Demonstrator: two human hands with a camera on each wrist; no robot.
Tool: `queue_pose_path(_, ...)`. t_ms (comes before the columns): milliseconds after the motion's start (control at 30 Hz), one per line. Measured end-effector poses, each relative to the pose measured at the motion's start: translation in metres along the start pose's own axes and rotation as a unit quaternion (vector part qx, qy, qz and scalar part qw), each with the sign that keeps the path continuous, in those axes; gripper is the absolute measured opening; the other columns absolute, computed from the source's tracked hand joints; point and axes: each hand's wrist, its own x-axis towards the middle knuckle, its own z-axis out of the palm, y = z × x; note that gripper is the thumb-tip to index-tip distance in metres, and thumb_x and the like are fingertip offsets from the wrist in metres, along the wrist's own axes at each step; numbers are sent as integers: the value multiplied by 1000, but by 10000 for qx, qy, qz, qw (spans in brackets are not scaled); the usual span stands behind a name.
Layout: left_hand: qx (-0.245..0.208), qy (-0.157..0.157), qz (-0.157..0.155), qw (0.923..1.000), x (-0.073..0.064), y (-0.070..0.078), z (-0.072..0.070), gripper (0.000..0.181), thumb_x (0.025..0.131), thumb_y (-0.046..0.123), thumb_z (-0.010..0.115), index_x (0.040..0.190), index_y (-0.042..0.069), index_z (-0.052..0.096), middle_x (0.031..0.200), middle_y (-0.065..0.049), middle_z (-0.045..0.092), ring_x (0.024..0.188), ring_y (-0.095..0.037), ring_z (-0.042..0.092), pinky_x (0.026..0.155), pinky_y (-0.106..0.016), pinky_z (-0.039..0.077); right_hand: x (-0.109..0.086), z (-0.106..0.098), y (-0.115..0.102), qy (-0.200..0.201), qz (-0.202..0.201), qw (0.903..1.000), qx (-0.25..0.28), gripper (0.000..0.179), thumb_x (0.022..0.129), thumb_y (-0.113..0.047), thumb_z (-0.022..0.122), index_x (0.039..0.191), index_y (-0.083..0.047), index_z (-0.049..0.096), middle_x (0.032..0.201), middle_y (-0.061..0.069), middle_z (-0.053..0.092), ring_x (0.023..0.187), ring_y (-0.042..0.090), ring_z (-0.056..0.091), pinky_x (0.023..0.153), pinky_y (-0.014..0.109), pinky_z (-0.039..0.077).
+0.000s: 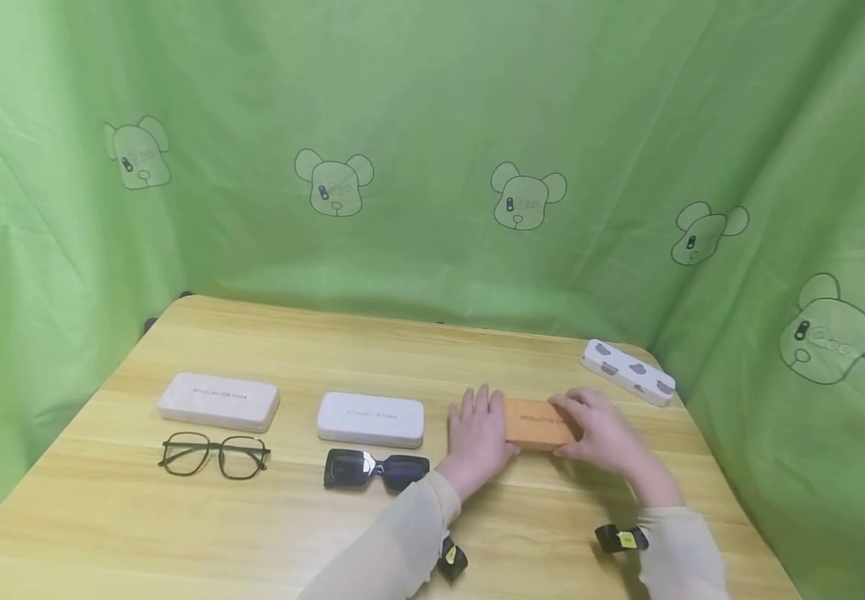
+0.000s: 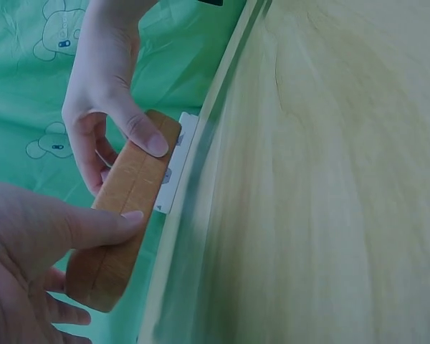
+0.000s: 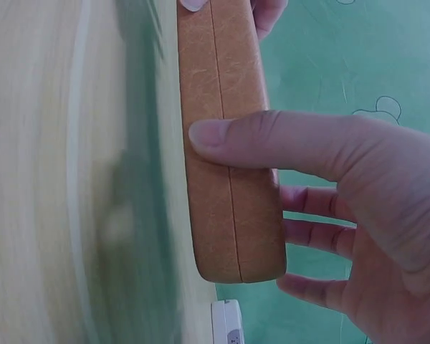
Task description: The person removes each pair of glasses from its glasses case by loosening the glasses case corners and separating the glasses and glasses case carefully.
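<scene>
A rectangular orange-brown glasses case with a textured hard shell (image 1: 541, 423) lies on the pale wooden counter (image 1: 252, 533), right of centre, with both hands on it. The left hand (image 1: 477, 435) grips its 9 o'clock end, thumb pressed on the near long side and fingers wrapped over the far side. The right hand (image 1: 603, 432) grips the 3 o'clock end the same way, thumb across the seam and fingers curled behind. The case is closed, its seam showing as an unbroken line in the right wrist view.

At 1 o'clock from the case, near the counter's far right corner, lies a white case with grey patches (image 1: 628, 372). At 9 o'clock sit black sunglasses (image 1: 375, 471) below a white oblong case (image 1: 370, 418), and farther out thin-rimmed clear spectacles (image 1: 214, 455) below another white oblong case (image 1: 218, 401). Green cloth printed with bear heads (image 1: 432, 150) hangs behind.
</scene>
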Motion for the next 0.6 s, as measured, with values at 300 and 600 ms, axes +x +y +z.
queue_pose_path(300, 201, -468, -83, 9987, -6, -5, -7, 88, 78, 38, 79, 148, 7, 35, 157, -12, 34, 146, -33, 31, 118, -54, 30, 2, 8, -10, -201, 16, 9998, 21, 80, 59, -24, 91, 130, -5, 60, 122, 21, 59, 111, 38, 56, 96, 58, 48)
queue_pose_path(600, 487, -719, -88, 9962, -7, -14, -12, 85, 79, 36, 78, 147, 6, 36, 155, -14, 36, 145, -35, 32, 116, -55, 33, 5, 21, -17, -241, 12, 9997, 76, 81, 60, -29, 91, 130, -5, 60, 120, 17, 61, 109, 35, 57, 96, 54, 50)
